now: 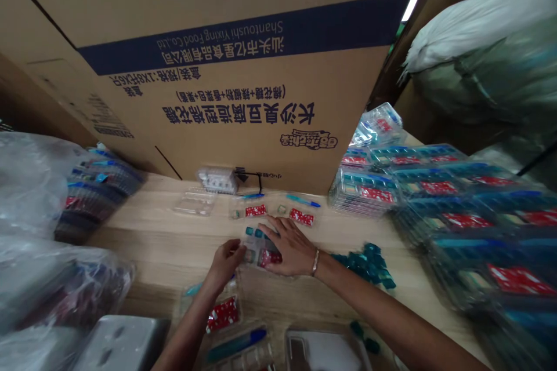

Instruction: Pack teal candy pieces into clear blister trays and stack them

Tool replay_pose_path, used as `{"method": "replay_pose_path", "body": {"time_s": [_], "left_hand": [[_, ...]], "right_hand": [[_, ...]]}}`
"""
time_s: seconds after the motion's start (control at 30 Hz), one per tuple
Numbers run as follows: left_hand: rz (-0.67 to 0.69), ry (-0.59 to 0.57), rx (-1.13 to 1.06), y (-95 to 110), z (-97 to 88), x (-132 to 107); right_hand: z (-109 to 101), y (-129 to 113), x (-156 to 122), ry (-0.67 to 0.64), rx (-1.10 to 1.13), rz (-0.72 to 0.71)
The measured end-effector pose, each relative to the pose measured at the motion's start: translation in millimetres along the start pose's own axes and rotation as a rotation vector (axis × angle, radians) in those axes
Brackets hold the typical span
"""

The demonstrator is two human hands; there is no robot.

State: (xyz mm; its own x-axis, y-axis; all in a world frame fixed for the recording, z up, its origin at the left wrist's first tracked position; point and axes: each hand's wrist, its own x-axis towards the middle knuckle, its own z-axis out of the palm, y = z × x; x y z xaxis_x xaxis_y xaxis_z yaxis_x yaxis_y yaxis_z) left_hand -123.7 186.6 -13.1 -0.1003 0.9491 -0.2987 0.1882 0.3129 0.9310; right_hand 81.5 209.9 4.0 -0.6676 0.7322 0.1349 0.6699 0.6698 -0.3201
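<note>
Left hand [225, 264] and right hand [292, 246] at clear plastic tray [263, 250]
Left pinches its edge, right lies spread across it; loose teal pieces [363, 264] on bench [148, 243]

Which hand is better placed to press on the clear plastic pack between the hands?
Probably the right: the right hand lies spread across the clear plastic pack, while the left hand only holds its edge.
</note>
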Motion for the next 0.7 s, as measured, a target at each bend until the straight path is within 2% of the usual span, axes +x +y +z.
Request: {"method": "replay_pose_path", "body": {"time_s": [0.1,0.23,0.37,0.47,0.57,0.63,0.7], "left_hand": [[0.037,-0.058,0.033,0.4,-1.6,-0.6],[0.144,-0.011,0.197,0.0,-2.5,0.5],[0.223,0.074,0.491,4.2,0.6,-8.6],[0.249,0.035,0.782,12.7,5.2,-20.7],[0.212,0.000,1.012,20.2,9.6,-26.7],[0.197,-0.001,1.058,20.8,11.2,-25.8],[0.214,-0.012,1.015,16.7,11.0,-22.6]], "right_hand": [[2.0,1.6,-2.2,-0.021,0.034,0.008],[2.8,-1.6,-1.9,-0.088,0.037,0.070],[0.9,-6.0,-2.0,-0.181,0.054,0.122],[0.5,0.5,-1.9,-0.253,0.065,0.063],[4.2,11.2,-1.8,-0.263,0.069,0.005],[8.6,15.2,-2.5,-0.254,0.056,0.031],[12.4,15.3,-3.7,-0.234,0.046,0.072]]}}
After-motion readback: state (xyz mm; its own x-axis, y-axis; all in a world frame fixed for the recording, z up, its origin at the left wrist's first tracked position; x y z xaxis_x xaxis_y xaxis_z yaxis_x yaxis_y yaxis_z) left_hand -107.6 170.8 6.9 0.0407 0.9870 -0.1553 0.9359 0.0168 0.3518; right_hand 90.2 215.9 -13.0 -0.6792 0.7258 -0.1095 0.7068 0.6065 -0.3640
